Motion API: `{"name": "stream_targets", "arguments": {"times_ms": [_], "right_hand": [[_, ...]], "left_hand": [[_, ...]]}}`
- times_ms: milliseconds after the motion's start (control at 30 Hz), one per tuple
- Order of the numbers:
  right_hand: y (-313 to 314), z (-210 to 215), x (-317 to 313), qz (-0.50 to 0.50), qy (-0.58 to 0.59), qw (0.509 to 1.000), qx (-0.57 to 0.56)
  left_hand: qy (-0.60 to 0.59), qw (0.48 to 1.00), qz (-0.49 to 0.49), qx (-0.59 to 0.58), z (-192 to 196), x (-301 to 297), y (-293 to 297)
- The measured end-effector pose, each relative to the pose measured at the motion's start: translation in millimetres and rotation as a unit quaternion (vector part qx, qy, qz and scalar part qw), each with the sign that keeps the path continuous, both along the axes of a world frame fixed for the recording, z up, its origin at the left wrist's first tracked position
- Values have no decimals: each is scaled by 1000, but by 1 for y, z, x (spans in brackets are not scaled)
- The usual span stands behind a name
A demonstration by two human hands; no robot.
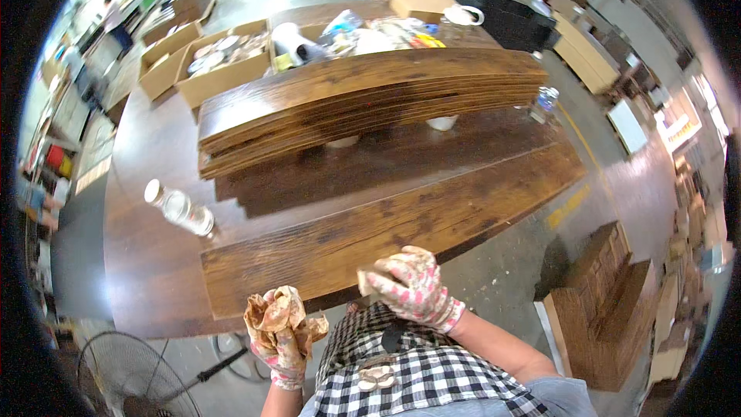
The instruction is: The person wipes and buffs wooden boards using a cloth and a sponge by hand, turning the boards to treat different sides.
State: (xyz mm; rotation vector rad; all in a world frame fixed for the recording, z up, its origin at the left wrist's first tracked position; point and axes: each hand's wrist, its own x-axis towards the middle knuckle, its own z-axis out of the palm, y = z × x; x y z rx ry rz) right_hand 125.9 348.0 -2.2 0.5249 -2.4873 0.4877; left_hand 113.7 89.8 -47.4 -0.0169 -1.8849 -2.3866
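Observation:
My left hand (284, 354), in a stained white-and-pink glove, grips a crumpled brown-stained rag (276, 315) just off the near edge of a dark wood-grain board (394, 224). The board lies flat along the front of the table. My right hand (417, 284), gloved alike, is closed at the board's near edge. At its fingertips shows a small pale piece (364, 283), whose kind I cannot make out. Behind the board, a stack of similar brown boards (370, 89) rests raised on white supports (441, 122).
A clear bottle (179, 208) lies or leans on the brown table (147, 262) at left; another bottle (545, 102) stands by the stack's right end. Cardboard boxes (220, 58) with clutter line the back. A fan (131, 371) stands lower left, brown panels (598, 309) lower right.

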Motion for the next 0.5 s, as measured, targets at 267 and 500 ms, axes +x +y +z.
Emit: {"name": "stream_targets", "arguments": {"times_ms": [267, 500], "right_hand": [[133, 10, 54, -359, 64, 931, -23], [126, -2, 35, -230, -26, 972, -28]], "left_hand": [[1, 996, -88, -19, 34, -6, 53], [49, 987, -148, -48, 46, -15, 107]]}}
